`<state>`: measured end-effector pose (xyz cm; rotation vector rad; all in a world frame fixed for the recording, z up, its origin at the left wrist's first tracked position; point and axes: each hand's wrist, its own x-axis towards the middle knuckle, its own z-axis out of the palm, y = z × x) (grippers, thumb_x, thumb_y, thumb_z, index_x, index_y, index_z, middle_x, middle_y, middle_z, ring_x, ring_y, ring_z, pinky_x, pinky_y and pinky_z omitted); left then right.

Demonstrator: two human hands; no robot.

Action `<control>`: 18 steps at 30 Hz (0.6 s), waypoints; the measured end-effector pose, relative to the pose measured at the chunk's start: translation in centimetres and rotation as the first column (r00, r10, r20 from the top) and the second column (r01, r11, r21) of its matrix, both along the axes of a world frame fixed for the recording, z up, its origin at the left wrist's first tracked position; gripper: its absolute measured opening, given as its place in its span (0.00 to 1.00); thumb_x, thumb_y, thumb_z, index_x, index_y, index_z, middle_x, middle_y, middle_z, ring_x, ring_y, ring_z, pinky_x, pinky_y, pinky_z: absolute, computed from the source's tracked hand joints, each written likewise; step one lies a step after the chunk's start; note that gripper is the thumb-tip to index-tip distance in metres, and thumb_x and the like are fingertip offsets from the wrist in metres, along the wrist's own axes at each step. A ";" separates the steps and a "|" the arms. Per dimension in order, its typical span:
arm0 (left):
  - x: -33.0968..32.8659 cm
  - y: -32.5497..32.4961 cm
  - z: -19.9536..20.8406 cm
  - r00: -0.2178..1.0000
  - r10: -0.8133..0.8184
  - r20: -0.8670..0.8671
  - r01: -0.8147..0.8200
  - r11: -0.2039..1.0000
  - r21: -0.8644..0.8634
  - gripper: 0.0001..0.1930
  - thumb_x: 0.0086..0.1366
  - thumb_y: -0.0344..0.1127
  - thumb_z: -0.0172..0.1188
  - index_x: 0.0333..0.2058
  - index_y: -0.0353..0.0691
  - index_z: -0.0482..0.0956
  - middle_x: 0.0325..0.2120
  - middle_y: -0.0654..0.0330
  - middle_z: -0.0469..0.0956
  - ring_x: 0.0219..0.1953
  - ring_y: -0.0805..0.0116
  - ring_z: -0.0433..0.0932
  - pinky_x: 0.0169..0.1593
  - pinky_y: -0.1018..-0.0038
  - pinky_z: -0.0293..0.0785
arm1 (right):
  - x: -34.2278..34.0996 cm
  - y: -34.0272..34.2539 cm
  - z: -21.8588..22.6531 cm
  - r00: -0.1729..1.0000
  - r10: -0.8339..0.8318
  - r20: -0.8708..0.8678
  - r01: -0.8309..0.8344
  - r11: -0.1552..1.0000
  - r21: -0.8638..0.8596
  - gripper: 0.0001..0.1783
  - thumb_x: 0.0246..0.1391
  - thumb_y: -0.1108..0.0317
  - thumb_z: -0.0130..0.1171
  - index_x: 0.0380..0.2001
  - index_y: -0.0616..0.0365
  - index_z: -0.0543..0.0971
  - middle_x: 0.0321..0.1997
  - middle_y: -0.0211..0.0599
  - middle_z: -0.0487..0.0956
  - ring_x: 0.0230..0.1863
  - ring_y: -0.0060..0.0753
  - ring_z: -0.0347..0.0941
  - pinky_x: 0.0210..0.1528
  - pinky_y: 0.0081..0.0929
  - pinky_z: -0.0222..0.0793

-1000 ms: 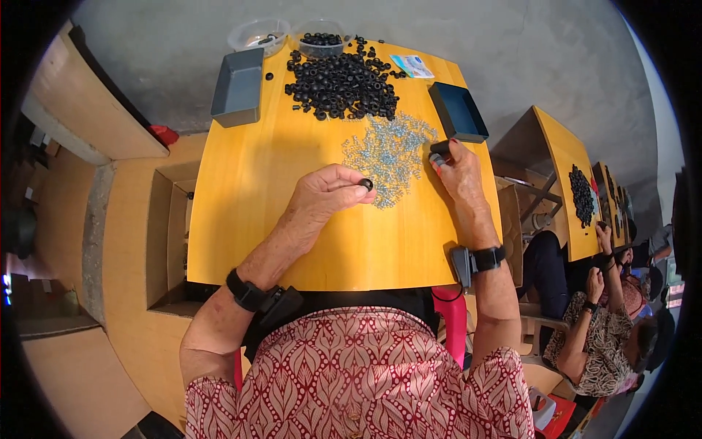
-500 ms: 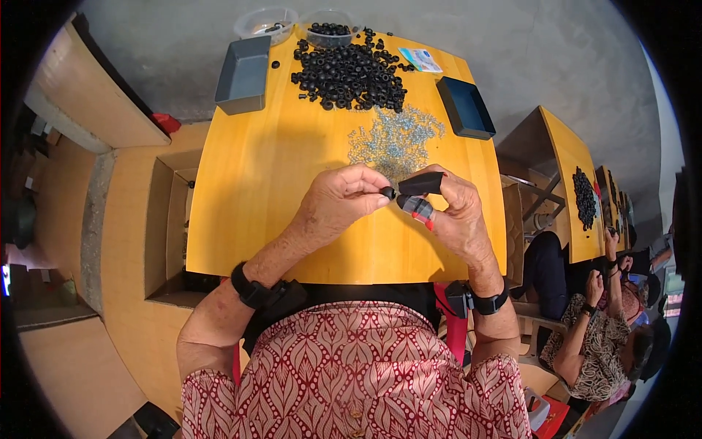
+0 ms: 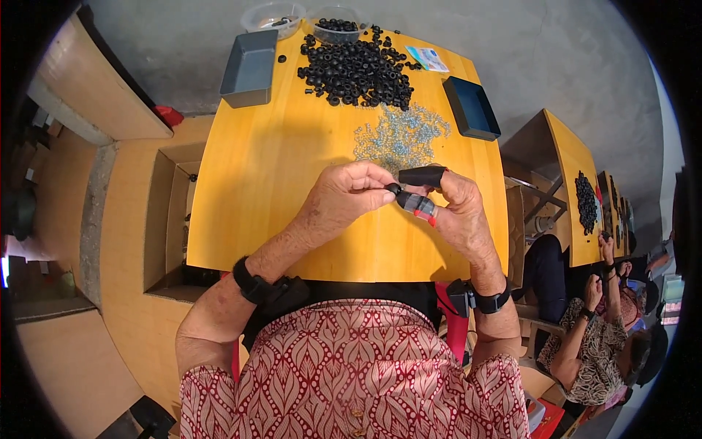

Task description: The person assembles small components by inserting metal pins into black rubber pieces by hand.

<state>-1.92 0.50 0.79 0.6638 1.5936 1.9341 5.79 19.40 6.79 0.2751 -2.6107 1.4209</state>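
Over the middle of the table, my left hand (image 3: 342, 194) pinches a small round black rubber part (image 3: 394, 189) between thumb and fingertips. My right hand (image 3: 459, 208) meets it from the right, with black coverings and red-edged tape on its thumb and forefinger. Those covered tips press up to the black part; whatever small thing lies between them is hidden. Just beyond my hands spreads a patch of small clear, bluish pieces (image 3: 402, 135). Farther back lies a heap of black rubber parts (image 3: 358, 73), like the one I hold.
A grey tray (image 3: 247, 69) stands at the table's back left, a dark tray (image 3: 472, 108) at the right. Two clear plastic bowls (image 3: 338, 25) sit at the far edge beside a small printed packet (image 3: 427, 58). Another person (image 3: 596, 344) works at a table on the right.
The right thumb and forefinger have moved closer onto the black part, narrowing the gap at the fingertips. My left hand keeps its pinch; the view has shifted slightly.
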 end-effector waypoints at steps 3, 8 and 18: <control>0.1 0.0 0.4 0.997 -0.014 0.079 0.010 0.999 0.043 0.09 0.63 0.26 0.61 0.42 0.32 0.78 0.35 0.61 0.81 0.38 0.77 0.80 0.44 0.81 0.75 | 0.2 0.3 -0.1 1.000 0.000 -0.029 0.001 1.000 0.015 0.14 0.49 0.77 0.66 0.42 0.60 0.81 0.35 0.36 0.81 0.37 0.27 0.77 0.42 0.23 0.73; 0.1 0.0 0.7 0.990 -0.019 0.138 0.009 0.997 0.070 0.10 0.63 0.27 0.60 0.43 0.31 0.78 0.36 0.60 0.82 0.40 0.76 0.80 0.47 0.80 0.75 | 0.4 0.3 -0.5 0.990 -0.044 -0.137 0.052 0.997 0.059 0.13 0.49 0.77 0.66 0.41 0.61 0.82 0.36 0.37 0.81 0.38 0.29 0.78 0.43 0.24 0.73; 0.0 -0.1 0.6 0.987 -0.045 0.157 0.034 0.997 0.072 0.09 0.63 0.25 0.60 0.42 0.34 0.78 0.38 0.61 0.81 0.41 0.73 0.80 0.50 0.78 0.75 | 0.8 -0.8 -1.2 0.966 -0.004 -0.260 0.054 0.981 0.185 0.14 0.46 0.77 0.67 0.39 0.60 0.82 0.36 0.41 0.80 0.38 0.40 0.79 0.40 0.29 0.74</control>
